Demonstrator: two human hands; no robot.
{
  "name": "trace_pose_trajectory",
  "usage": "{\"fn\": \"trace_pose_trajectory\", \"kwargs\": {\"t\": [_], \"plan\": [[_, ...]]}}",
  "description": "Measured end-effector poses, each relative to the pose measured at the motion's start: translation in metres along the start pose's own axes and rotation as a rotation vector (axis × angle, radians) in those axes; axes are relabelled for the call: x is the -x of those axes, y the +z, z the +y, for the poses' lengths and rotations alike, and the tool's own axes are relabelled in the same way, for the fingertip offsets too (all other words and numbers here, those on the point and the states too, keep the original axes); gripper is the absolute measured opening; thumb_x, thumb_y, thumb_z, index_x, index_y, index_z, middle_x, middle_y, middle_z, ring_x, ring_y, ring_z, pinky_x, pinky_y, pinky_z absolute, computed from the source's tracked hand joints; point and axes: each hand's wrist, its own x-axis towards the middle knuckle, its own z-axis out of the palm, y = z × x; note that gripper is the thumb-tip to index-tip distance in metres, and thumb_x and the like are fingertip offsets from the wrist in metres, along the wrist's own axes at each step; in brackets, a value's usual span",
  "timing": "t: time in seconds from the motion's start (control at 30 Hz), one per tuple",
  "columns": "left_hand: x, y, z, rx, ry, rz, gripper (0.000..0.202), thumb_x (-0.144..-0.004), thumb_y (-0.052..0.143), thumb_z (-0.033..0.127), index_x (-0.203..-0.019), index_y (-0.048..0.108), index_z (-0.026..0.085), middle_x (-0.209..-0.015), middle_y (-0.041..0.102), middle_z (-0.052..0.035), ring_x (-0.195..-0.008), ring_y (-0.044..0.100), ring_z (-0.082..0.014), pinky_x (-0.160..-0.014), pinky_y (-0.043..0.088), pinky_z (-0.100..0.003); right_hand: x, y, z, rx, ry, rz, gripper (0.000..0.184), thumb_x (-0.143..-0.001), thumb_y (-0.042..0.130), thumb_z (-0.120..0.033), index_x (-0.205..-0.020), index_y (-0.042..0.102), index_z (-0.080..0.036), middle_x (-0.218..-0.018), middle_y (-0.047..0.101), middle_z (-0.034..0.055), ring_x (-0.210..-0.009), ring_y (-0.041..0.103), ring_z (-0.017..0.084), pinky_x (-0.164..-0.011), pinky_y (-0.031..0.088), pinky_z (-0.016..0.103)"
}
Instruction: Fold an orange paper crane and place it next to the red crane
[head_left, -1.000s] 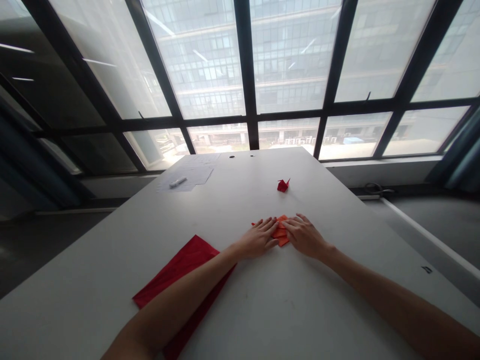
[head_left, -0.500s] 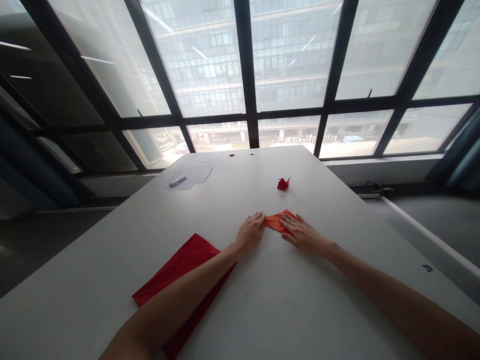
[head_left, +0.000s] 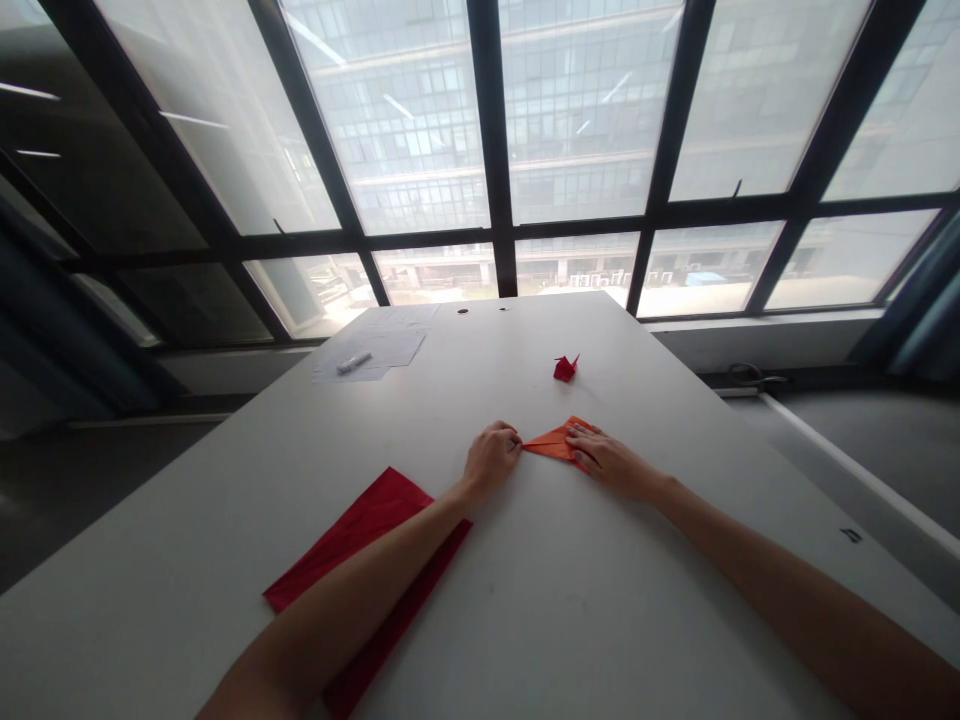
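Observation:
A folded piece of orange paper (head_left: 550, 444) lies on the white table, narrowing to a point at its left. My left hand (head_left: 493, 454) has its fingers curled together and pinches that left tip. Over the right part of the orange paper rests my right hand (head_left: 609, 462), its fingers stretched out flat and hiding that end. Beyond it stands a small red folded paper crane (head_left: 565, 369). Large red paper (head_left: 360, 535) lies at the near left, partly hidden under my left forearm.
White sheets (head_left: 397, 350) lie at the table's far left, with a white tube-like item (head_left: 354, 363) on them. A small dark mark (head_left: 850, 536) shows near the right edge of the table (head_left: 570, 620). Large windows stand behind.
My left hand's fingers have curled in to pinch the orange paper's left tip. My right hand has slid slightly right, uncovering more of the paper.

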Motion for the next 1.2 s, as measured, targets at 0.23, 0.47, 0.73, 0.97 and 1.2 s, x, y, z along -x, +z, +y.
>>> {"fn": "trace_pose_trajectory", "kwargs": {"t": [0.23, 0.47, 0.73, 0.97, 1.2], "plan": [[0.007, -0.003, 0.010, -0.155, 0.239, -0.113, 0.044, -0.098, 0.041, 0.022, -0.142, 0.048, 0.020, -0.147, 0.048, -0.0102, -0.138, 0.042, -0.0242, -0.116, 0.031, -0.045, 0.001, 0.002, 0.000, 0.019, -0.008, -0.011, 0.041, -0.101, 0.037, -0.029, -0.133, 0.058, -0.014, -0.145, 0.052, 0.0151, -0.142, 0.038, 0.025, -0.119, 0.027, 0.047], [0.019, 0.003, 0.013, -0.230, 0.249, -0.386, 0.069, -0.099, 0.027, 0.060, -0.153, 0.027, 0.018, -0.160, 0.023, -0.0148, -0.149, 0.019, -0.0310, -0.118, 0.017, -0.056, 0.001, 0.005, -0.006, 0.055, 0.011, 0.014, 0.041, -0.101, 0.036, -0.027, -0.133, 0.057, -0.013, -0.142, 0.054, 0.0165, -0.140, 0.041, 0.025, -0.118, 0.029, 0.049], [0.023, 0.003, 0.025, -0.359, 0.085, -0.329, 0.063, -0.099, 0.033, 0.050, -0.147, 0.039, 0.008, -0.154, 0.033, -0.0219, -0.147, 0.024, -0.0351, -0.117, 0.021, -0.058, 0.000, 0.001, -0.013, 0.070, 0.043, 0.010, 0.040, -0.100, 0.037, -0.024, -0.130, 0.059, -0.010, -0.142, 0.054, 0.0186, -0.140, 0.041, 0.026, -0.118, 0.030, 0.047], [0.008, -0.004, 0.011, -0.268, 0.091, -0.132, 0.054, -0.094, 0.033, 0.009, -0.147, 0.040, 0.010, -0.154, 0.039, -0.0137, -0.143, 0.036, -0.0207, -0.117, 0.031, -0.037, 0.000, 0.000, -0.014, 0.043, 0.076, 0.015, 0.038, -0.097, 0.041, -0.022, -0.129, 0.060, -0.013, -0.142, 0.054, 0.0159, -0.138, 0.043, 0.026, -0.117, 0.030, 0.046], [0.006, -0.012, 0.009, -0.168, 0.164, -0.093, 0.048, -0.083, 0.044, 0.001, -0.105, 0.075, 0.030, -0.120, 0.066, -0.0004, -0.111, 0.058, -0.0204, -0.100, 0.046, -0.038, -0.001, 0.001, -0.013, 0.055, 0.093, 0.028, 0.039, -0.094, 0.044, -0.020, -0.128, 0.060, -0.013, -0.142, 0.054, 0.0164, -0.138, 0.044, 0.026, -0.117, 0.031, 0.045]]}}
